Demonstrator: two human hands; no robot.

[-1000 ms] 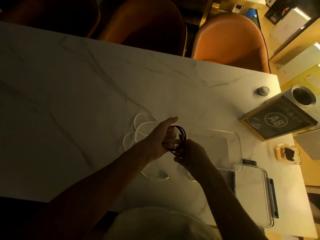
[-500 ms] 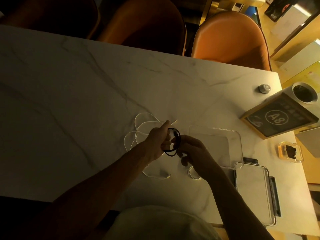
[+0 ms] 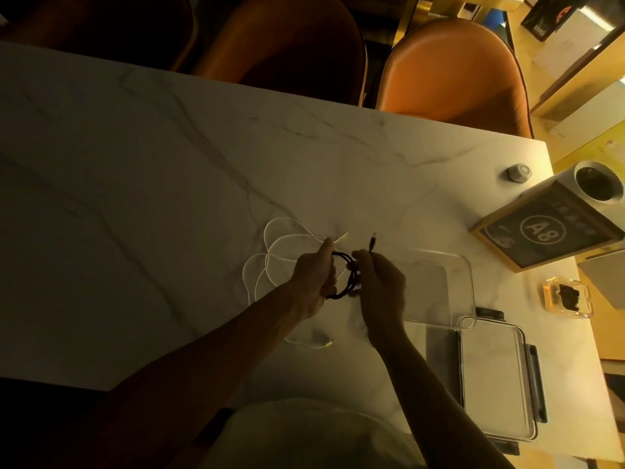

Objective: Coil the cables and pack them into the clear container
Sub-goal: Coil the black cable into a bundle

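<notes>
Being limp and springy, the black cable (image 3: 345, 282) is pinched by left hand (image 3: 314, 282) and right hand (image 3: 380, 286) beside the clear container (image 3: 463, 265).

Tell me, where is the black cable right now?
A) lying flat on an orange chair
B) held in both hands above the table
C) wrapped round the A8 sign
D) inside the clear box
B: the black cable sits coiled between the left hand and the right hand, and the clear container beside them looks empty.
</notes>
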